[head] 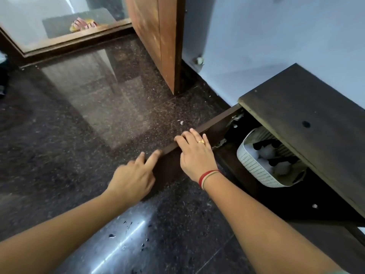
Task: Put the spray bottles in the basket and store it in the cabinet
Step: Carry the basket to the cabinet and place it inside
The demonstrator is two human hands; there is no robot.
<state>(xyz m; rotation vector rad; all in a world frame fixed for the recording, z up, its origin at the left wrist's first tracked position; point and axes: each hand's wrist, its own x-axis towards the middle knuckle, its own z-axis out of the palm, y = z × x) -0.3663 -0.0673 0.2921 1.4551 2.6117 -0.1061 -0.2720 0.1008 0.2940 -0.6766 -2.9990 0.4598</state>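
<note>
A white perforated basket [254, 167] stands inside the low dark cabinet [308, 107] at the right, holding spray bottles [266, 153] with black tops and pale bodies. The cabinet door [215, 123] is swung open toward me, seen edge-on. My right hand [194, 155] rests on the door's top edge, fingers spread over it. My left hand [134, 178] touches the outer face of the door near its free end with its fingertips. Neither hand holds a bottle or the basket.
Dark speckled stone floor [98, 115] spreads to the left, with water drops near my forearms. A brown wooden room door [158, 36] stands open behind. Sandals [83, 24] lie beyond the threshold. A blue-white wall [276, 36] backs the cabinet.
</note>
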